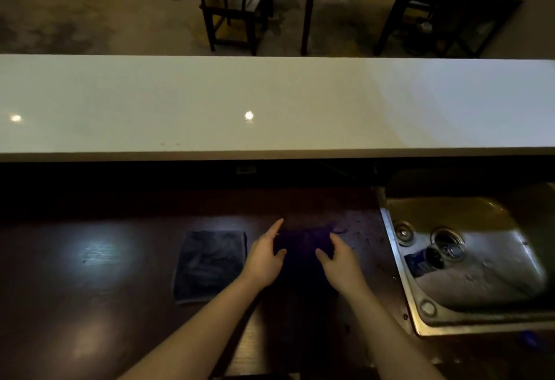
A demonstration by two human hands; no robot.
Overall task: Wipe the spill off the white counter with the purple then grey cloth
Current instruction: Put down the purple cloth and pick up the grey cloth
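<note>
Both hands flank the dark purple folded cloth (301, 255) on the dark wood surface (90, 289): left hand (264, 255) and right hand (341, 262), fingers apart, likely reaching to grab it first. Grey folded cloth (210, 265) waits just left.

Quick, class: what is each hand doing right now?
Left hand: open, at the purple cloth's left edge, holding nothing.
Right hand: open, at its right edge, holding nothing.

Dark wood worktop (90, 304): grey cloth (210, 265) lying flat, purple cloth (303, 255) just right of it, apart. Steel sink (399, 262) set into right end. Raised white counter (270, 103) behind, few small specks (169, 144) near front edge.
</note>
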